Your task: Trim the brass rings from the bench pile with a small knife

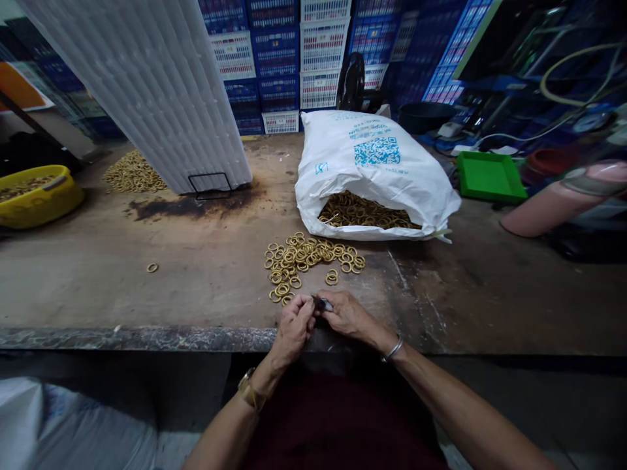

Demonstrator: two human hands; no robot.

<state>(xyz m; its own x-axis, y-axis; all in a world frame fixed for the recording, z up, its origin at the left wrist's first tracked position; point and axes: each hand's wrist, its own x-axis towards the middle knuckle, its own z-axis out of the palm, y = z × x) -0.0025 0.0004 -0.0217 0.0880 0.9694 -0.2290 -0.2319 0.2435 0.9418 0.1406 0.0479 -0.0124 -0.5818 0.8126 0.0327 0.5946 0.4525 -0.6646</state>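
My left hand (292, 328) and my right hand (349, 316) meet at the near edge of the workbench (147, 294), fingers pinched together around a small dark object (322, 303) that I cannot make out. Just beyond them lies a loose pile of brass rings (306, 258). Behind the pile a white sack (377, 170) lies on its side, its open mouth full of more brass rings (362, 213). A watch sits on my left wrist and a bangle on my right.
A single ring (152, 267) lies at left. A yellow tub (36, 196) and another heap of rings (131, 173) sit far left by a leaning white ribbed panel (147, 85). A green tray (490, 176) and pink cylinder (563, 199) are at right. Stacked crates (294, 59) fill the back.
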